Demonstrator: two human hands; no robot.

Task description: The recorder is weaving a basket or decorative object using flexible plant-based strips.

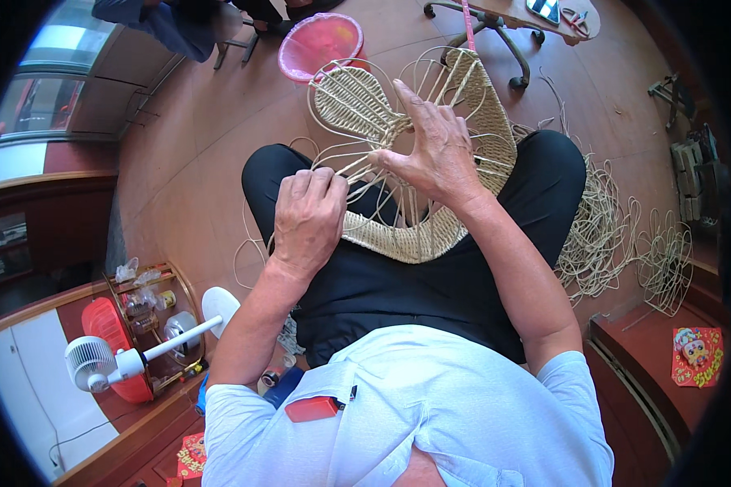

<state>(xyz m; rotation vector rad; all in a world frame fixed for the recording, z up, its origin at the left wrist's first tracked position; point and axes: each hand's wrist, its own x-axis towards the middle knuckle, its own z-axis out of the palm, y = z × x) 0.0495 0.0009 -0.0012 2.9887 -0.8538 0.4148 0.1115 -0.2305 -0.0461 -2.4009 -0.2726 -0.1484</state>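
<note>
Left hand [307, 219] is pinching a pale cane strand [357, 166] shut-fisted at 9 o'clock of the woven frame [414, 235] lying across the lap, right hand [434, 150] is pressing splayed on it, lower band woven, bare ribs [455, 77] at 12 o'clock looking unfinished.

Soft, even daylight falls over my lap — faint shadows, bright glare on the window [53, 49] at left — fisheye edges bend and blacken.
</note>
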